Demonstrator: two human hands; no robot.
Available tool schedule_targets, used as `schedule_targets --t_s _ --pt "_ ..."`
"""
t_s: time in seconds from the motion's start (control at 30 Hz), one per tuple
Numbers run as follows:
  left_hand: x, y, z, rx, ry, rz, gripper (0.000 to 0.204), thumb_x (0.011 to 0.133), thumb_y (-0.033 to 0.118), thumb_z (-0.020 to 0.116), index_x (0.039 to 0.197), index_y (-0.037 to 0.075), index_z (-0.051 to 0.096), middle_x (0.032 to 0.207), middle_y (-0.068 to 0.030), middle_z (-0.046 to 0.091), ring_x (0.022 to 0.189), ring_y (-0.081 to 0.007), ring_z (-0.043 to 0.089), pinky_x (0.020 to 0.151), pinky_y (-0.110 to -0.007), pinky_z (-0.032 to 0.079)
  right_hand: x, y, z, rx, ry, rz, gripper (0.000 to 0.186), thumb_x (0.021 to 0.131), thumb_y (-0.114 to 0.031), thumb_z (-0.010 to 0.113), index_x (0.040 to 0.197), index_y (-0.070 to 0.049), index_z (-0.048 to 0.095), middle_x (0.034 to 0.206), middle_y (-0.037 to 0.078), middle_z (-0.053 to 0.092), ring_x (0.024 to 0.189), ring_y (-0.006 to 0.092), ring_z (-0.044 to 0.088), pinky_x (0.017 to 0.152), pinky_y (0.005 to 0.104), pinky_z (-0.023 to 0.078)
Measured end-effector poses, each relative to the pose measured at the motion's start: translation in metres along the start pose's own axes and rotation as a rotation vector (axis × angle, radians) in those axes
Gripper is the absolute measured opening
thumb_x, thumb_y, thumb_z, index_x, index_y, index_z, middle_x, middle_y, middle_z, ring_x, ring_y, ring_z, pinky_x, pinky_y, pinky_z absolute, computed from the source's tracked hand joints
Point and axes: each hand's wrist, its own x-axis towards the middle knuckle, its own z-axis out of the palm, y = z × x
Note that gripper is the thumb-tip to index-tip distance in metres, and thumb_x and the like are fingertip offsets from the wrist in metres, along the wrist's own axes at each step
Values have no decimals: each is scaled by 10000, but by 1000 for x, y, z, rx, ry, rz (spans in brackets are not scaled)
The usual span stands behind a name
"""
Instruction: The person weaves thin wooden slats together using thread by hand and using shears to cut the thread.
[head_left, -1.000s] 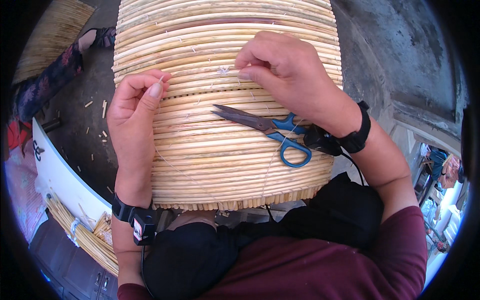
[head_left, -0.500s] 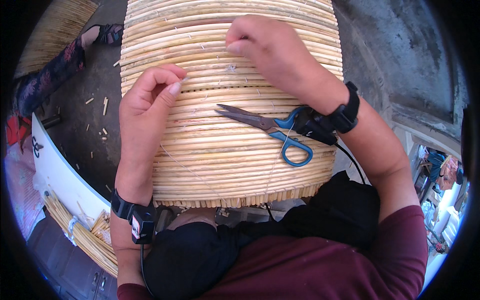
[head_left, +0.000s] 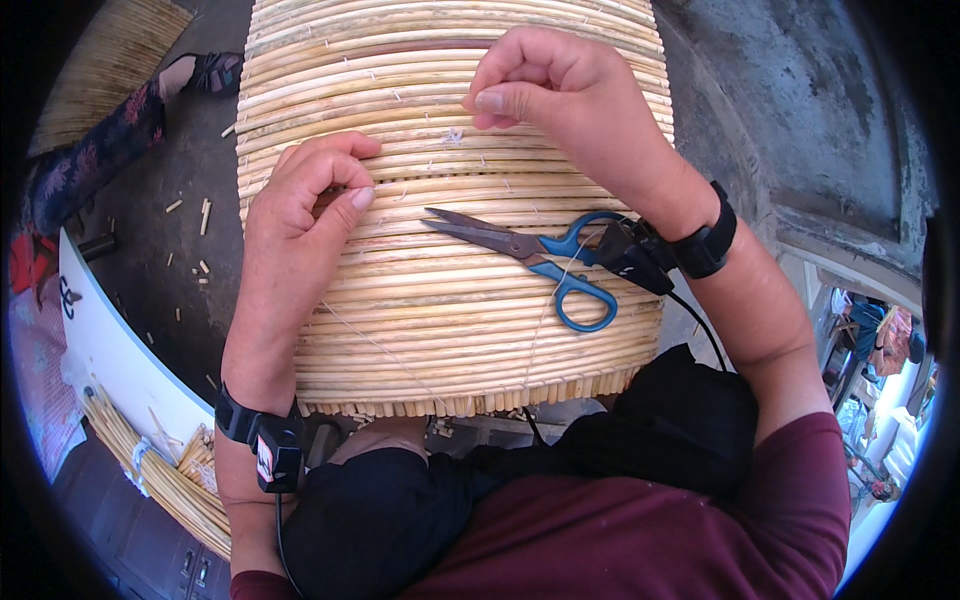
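Observation:
A mat of pale reed sticks [head_left: 450, 300], tied side by side with stitches of thin thread, lies across my lap and reaches away from me. My left hand [head_left: 310, 205] rests at its left side, thumb and forefinger pinched close to a dark gap between sticks. Above the mat on the right, my right hand [head_left: 560, 85] is closed in a pinch. What either hand grips is too small to make out. Between them sits a small tuft of white thread [head_left: 453, 135]. Blue-handled scissors [head_left: 520, 247] lie on the mat below my right wrist, blades slightly parted, with a loose thread [head_left: 380, 355] nearby.
Cut stick pieces [head_left: 205, 216] litter the dark floor at left. A bundle of reeds [head_left: 165, 480] lies beside a white curved panel [head_left: 130, 340]. Another person's leg [head_left: 110, 135] and a second mat [head_left: 100, 65] are at far left. A grey wall stands at right.
My right hand has shifted slightly right and turned, showing its thumb and fingertips. The left fingers have closed up, and the white bit at their tips no longer shows.

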Motion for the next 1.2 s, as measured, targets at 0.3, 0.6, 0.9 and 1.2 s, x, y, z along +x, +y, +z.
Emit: schedule_targets --t_s 0.3,0.6,0.9,1.2 --pt "-1 3 0 24 -2 3 38 873 -23 606 884 8 587 1129 -62 633 996 -132 551 831 -243 465 -9 7 -5 -726 -1 -243 59 841 -30 656 888 -41 624 758 42 606 709 156 618 627 275 476" --pt "0 2 -2 57 -17 7 43 867 -30 605 882 4 584 1129 -64 635 990 -130 554 834 -245 466 -16 12 -8 -755 -77 -392 103 872 -99 614 927 -78 699 798 98 628 745 273 637 669 370 514" --pt "0 2 -2 87 -21 34 47 861 -30 612 874 9 589 1126 -68 642 997 -144 555 833 -252 467 -20 11 -10 -645 -93 -345 113 858 -67 630 933 -66 714 778 93 620 739 272 634 670 363 512" --pt "0 1 -2 109 -22 46 39 863 -22 614 872 8 591 1135 -70 645 1009 -148 554 830 -255 466 -19 14 -9 -680 -82 -358 103 855 -53 621 906 -49 711 763 93 619 727 262 637 659 363 518"
